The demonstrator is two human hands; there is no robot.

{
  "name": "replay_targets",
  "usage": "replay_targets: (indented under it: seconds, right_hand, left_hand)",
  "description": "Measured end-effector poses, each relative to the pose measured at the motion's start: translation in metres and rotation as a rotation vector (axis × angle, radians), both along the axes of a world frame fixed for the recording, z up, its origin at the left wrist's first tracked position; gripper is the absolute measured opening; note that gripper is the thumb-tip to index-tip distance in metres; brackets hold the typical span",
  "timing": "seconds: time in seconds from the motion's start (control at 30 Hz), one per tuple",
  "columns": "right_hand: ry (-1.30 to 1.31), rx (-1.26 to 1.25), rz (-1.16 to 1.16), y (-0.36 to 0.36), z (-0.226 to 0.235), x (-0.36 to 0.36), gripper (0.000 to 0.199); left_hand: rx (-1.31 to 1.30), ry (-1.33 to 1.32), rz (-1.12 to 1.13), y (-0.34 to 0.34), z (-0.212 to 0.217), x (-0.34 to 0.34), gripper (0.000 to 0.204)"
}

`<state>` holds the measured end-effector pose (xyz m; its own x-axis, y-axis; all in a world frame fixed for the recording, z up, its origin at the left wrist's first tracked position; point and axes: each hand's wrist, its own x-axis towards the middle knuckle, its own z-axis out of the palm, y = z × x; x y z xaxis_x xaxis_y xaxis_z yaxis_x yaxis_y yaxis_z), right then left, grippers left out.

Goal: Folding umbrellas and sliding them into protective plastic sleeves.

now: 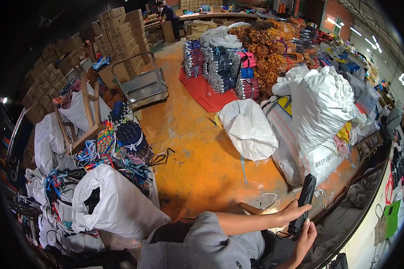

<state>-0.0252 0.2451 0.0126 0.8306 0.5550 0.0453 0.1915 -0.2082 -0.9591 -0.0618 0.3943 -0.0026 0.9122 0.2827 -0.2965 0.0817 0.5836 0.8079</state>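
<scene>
- Nearest the camera, at the bottom of the frame, is the person's grey top (pixel 188 249), a soft, matte fabric creased at the sleeve.
- At the lower right is the slim black roll (pixel 305 193), held tilted in the air with its upper end leaning right; its skin looks like thin, slightly glossy, puckered fabric.
- The left hand (pixel 294 212) has its grip around the roll's lower half, fingers across the front. The right hand (pixel 306 234) is closed about the bottom end, thumb against it.
- Both grips sit low, so the long upper part is unsupported; if they loosen, the roll could tip or slide, since smooth fabric probably gives little friction. Uneven twisting could bunch the cloth.
- The white desk (pixel 363 244) runs down the right edge; swung that way, the roll could knock it.
- Above the hands stands a bulging white sack (pixel 323 107), wrinkled woven plastic; a slack white bag (pixel 249 127) lies left of it, thin and crumpled.
- At the lower left, another white sack (pixel 121 206) gapes at its mouth; if nudged, it could spill.
- Around these spreads the scuffed orange floor (pixel 179 157), hard and worn.
- At the upper centre, tied bundles (pixel 217 67) with shiny ends stand on a flat red sheet (pixel 199 92); at the upper left are boxy brown cartons (pixel 121 33) and a metal trolley (pixel 143 85).
</scene>
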Motion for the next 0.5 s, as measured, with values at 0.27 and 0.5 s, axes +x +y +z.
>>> replay_targets:
  seconds: [0.27, 0.5]
  right_hand:
    - [0.156, -0.132, -0.139, -0.037, -0.041, 0.036, 0.04]
    - [0.491, 0.223, -0.532, -0.029, -0.046, 0.024, 0.045]
  left_hand:
    - [0.008, -0.002, -0.042, -0.012, -0.032, 0.021, 0.026]
    - [0.273, 0.093, 0.048, -0.029, -0.047, 0.038, 0.031]
